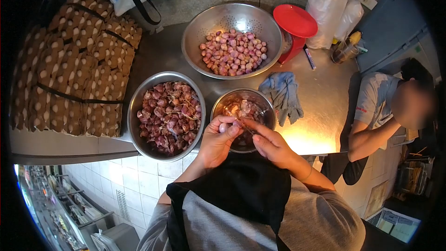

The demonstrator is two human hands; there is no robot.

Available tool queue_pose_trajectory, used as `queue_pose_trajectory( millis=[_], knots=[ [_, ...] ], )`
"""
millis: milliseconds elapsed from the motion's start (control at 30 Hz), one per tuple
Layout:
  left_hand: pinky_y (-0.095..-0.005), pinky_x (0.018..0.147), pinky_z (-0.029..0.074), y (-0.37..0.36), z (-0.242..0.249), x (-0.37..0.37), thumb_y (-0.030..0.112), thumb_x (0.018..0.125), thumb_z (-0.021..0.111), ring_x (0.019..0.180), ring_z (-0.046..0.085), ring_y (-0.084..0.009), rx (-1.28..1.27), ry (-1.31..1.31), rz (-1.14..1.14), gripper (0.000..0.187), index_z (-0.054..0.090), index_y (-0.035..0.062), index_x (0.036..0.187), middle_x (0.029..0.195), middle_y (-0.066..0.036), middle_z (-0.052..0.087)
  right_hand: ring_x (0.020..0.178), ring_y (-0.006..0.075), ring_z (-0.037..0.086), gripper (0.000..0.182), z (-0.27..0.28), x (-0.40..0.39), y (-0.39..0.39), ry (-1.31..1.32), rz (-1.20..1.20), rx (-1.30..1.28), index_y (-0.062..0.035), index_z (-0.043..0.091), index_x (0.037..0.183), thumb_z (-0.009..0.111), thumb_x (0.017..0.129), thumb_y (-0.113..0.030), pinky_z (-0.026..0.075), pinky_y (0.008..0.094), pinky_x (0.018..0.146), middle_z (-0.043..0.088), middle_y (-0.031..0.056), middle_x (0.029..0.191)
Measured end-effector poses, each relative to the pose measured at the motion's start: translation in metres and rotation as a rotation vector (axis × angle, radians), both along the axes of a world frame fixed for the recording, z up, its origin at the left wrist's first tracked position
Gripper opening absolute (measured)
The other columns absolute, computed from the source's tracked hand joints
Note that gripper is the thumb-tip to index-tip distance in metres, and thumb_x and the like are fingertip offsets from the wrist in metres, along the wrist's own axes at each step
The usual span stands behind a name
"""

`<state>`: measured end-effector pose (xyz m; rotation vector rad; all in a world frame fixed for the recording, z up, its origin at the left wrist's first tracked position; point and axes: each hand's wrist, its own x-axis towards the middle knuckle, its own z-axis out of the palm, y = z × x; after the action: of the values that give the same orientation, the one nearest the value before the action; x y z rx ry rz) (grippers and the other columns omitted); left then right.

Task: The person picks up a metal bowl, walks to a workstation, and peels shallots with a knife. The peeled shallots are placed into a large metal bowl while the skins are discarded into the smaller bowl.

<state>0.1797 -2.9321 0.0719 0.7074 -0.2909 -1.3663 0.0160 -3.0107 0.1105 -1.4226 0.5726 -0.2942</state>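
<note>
Over the near rim of a small steel bowl (pixel 217 107), my left hand (pixel 217 142) is closed on a pale shallot (pixel 224 127). My right hand (pixel 274 146) is closed around a small knife (pixel 249 130), its blade close to the left fingertips. Peelings and scraps (pixel 246 108) lie inside the small bowl. To the left stands a steel bowl (pixel 131 111) full of unpeeled red shallots (pixel 169 116). Behind, a large perforated steel colander (pixel 193 42) holds peeled pink shallots (pixel 234 52).
Stacked egg trays (pixel 74 69) fill the left side. A grey-blue glove (pixel 282 94), a red scale (pixel 296 21), a marker (pixel 310 59), a cup (pixel 344 52) and plastic bags (pixel 327 11) are at the right. Another person (pixel 376 107) sits beyond the table's right end.
</note>
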Motion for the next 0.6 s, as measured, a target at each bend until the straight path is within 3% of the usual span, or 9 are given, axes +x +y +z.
queue_pose_trajectory(
  millis=[133,367,467,600],
  knots=[
    [-0.0325,0.087,0.046,-0.001,-0.006,0.001,-0.002,0.079,0.061,0.09,0.057,-0.0147,0.013,0.041,0.001,0.019,0.057,0.0085,0.094,0.092,-0.004,0.059,0.108,0.0208,0.051,0.04,-0.01,0.003,0.002,-0.083,-0.042,-0.402,-0.0023,0.039,0.128,0.045,0.092,-0.017,0.036,0.0286,0.092,0.055,0.0136,0.114],
    [-0.0301,0.084,0.046,-0.001,0.003,-0.002,-0.005,0.078,0.06,0.089,0.057,-0.0144,-0.007,0.065,0.013,0.02,0.056,0.0091,0.092,0.093,-0.004,0.06,0.099,0.0219,0.055,0.044,-0.008,-0.003,-0.003,0.074,0.037,0.221,-0.0032,0.035,0.131,0.044,0.092,-0.021,0.041,0.0286,0.086,0.057,0.0142,0.109],
    [-0.029,0.086,0.045,-0.001,0.0,-0.001,-0.006,0.077,0.06,0.091,0.057,-0.0142,-0.016,0.063,0.001,0.022,0.056,0.0092,0.092,0.093,-0.004,0.06,0.088,0.0221,0.06,0.045,-0.007,-0.001,0.003,0.004,0.024,0.01,-0.0042,0.034,0.132,0.044,0.092,-0.022,0.045,0.029,0.074,0.06,0.0132,0.101],
    [-0.0287,0.087,0.044,-0.002,0.007,-0.002,-0.008,0.076,0.06,0.093,0.056,-0.0142,0.042,0.059,0.005,0.023,0.056,0.0091,0.091,0.095,-0.003,0.059,0.083,0.0292,0.062,0.045,-0.016,0.006,0.005,-0.084,-0.095,-0.529,-0.0083,0.035,0.132,0.045,0.091,-0.023,0.047,0.0321,0.067,0.06,0.0179,0.099]
  ],
)
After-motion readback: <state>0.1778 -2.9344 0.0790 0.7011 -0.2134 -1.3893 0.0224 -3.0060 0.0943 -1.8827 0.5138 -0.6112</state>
